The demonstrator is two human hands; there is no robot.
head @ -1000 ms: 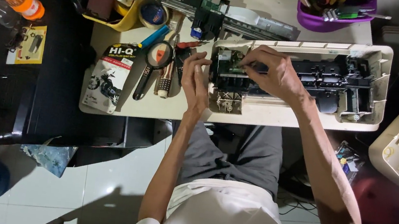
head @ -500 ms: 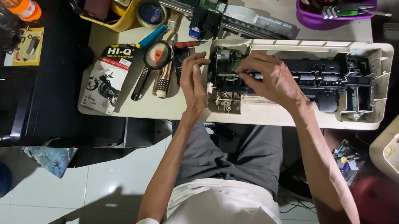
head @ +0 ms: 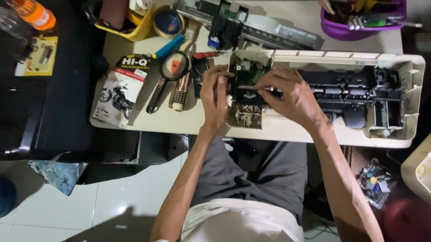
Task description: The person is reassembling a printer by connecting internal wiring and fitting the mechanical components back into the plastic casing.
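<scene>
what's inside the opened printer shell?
Inside the cream plastic printer shell: a black roller-and-carriage mechanism and a green circuit board at the left end. The right hand and left hand cover the part being worked on.

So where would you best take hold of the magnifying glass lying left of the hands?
Probably by the black handle of the magnifying glass, coming from above with fingers across its width. The handle is long and slim and angles toward the table edge, away from the lens and the tools beside it.
</scene>
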